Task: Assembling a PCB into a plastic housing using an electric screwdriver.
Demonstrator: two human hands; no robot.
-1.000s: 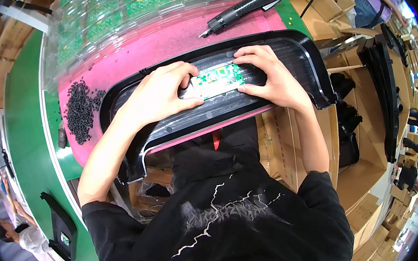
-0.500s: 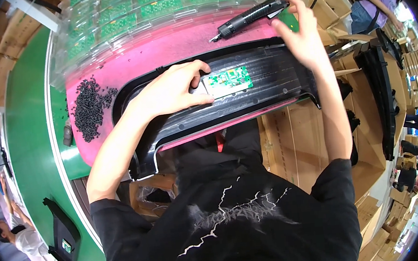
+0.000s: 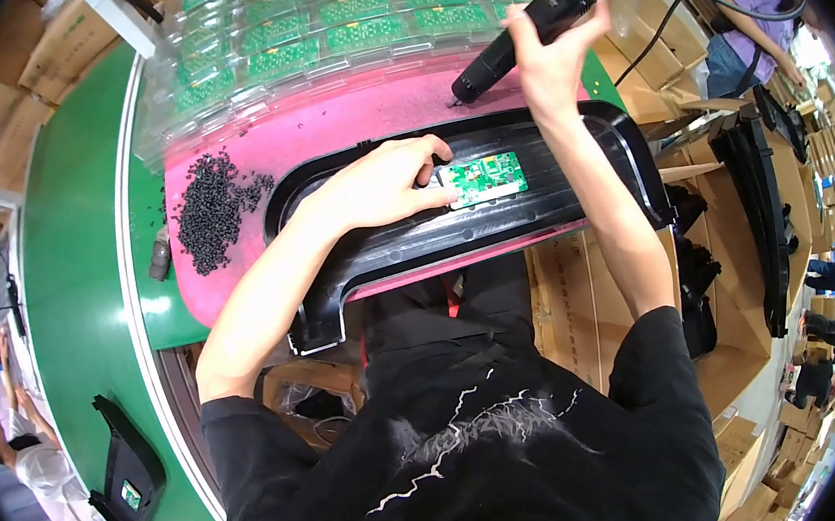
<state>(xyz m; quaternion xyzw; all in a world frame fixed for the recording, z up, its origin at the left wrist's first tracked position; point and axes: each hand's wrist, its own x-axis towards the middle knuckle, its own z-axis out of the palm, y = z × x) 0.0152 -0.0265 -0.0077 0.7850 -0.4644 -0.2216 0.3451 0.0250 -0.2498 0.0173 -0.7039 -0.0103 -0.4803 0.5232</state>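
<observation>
My left hand [image 3: 385, 185] pinches the left end of a green circuit board [image 3: 486, 180] between thumb and fingers. The board lies inside a long, curved black plastic housing [image 3: 416, 246] on a pink mat [image 3: 328, 118]. Wrapped round a black electric screwdriver [image 3: 499, 64] is my right hand [image 3: 554, 58], above the housing's far edge. The screwdriver is tilted, its bit pointing down and left toward the mat, and a cable leaves its upper end. Left of the housing sits a heap of small black screws [image 3: 207, 215].
Clear plastic trays [image 3: 335, 32] of green boards stand at the back. A second black housing [image 3: 129, 479] with a board lies on the green surface [image 3: 82, 323] at left. An open cardboard box [image 3: 731, 281] with black parts stands at right. Other people are farther off.
My right hand, open by the lying screwdriver before, has closed round it and lifted its rear end. The left hand keeps hold of the board. The whole view has shifted slightly.
</observation>
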